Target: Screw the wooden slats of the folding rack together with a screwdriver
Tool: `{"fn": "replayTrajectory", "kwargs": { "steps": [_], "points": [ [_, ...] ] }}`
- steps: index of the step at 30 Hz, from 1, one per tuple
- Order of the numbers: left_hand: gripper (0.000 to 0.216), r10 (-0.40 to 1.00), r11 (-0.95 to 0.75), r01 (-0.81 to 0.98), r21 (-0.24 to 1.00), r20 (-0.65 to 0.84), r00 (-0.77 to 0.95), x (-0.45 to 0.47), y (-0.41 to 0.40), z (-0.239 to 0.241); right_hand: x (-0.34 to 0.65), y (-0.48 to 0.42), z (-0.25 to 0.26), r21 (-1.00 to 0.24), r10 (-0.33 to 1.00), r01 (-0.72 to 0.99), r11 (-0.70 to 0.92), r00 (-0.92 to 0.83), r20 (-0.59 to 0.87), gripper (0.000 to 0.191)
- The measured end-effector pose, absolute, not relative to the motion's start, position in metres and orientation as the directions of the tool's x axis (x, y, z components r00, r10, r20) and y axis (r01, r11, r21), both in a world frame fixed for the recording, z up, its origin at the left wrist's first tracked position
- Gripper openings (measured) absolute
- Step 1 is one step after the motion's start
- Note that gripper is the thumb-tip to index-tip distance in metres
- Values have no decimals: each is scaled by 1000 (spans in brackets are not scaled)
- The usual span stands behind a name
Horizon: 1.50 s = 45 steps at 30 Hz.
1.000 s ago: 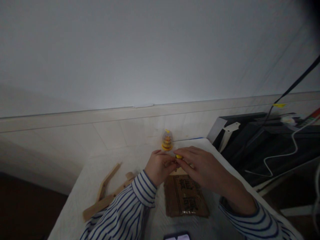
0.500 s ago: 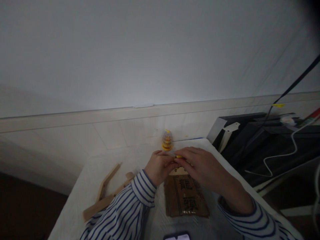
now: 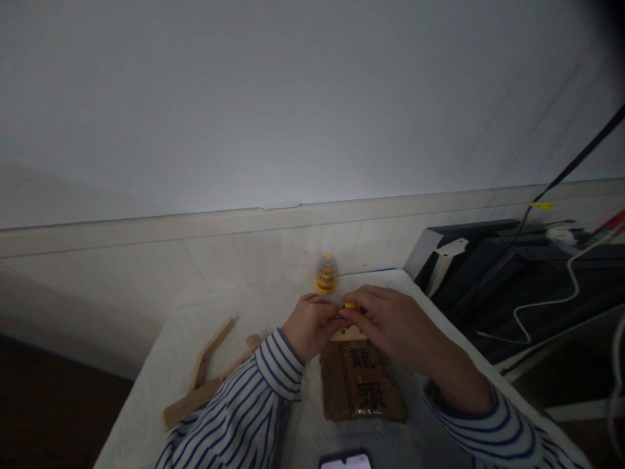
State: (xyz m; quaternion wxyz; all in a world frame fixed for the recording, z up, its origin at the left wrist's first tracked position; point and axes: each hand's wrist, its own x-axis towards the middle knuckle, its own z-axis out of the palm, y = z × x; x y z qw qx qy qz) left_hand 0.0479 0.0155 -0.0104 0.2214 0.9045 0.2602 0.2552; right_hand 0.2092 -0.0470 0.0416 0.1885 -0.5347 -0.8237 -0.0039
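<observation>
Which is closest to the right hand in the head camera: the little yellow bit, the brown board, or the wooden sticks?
1. little yellow bit: pinched in the right hand.
2. brown board: just under it, nearer side.
3. wooden sticks: far left, beyond the left hand.

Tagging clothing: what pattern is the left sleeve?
White with thin dark-blue stripes on the left sleeve; shows best in the head view.

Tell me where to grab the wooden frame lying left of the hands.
Pinch the frame across its long bar, from above, on the left half: it lies flat on the table, the bar is narrow, and the left sleeve crowds its right end.
</observation>
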Motion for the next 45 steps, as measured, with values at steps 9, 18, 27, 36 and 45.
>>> {"fn": "replayTrajectory", "kwargs": {
  "steps": [9,18,27,36,45],
  "points": [
    [11,701,-694,469,547,360,616,52,11,-10,211,-45,41,-206,881,882,424,-349,319,20],
    [12,710,-687,479,546,365,603,51,13,-13,209,-46,40,-223,862,863,454,-361,356,25],
    [9,694,-693,461,554,339,636,51,11,-9,208,-49,43,-188,836,855,483,-387,388,25],
    [9,643,-735,427,527,341,685,48,13,-9,209,-47,41,-179,854,866,467,-388,347,22],
    [12,612,-750,404,523,319,724,47,14,-10,209,-46,39,-184,877,884,430,-360,319,20]
  ]
}}
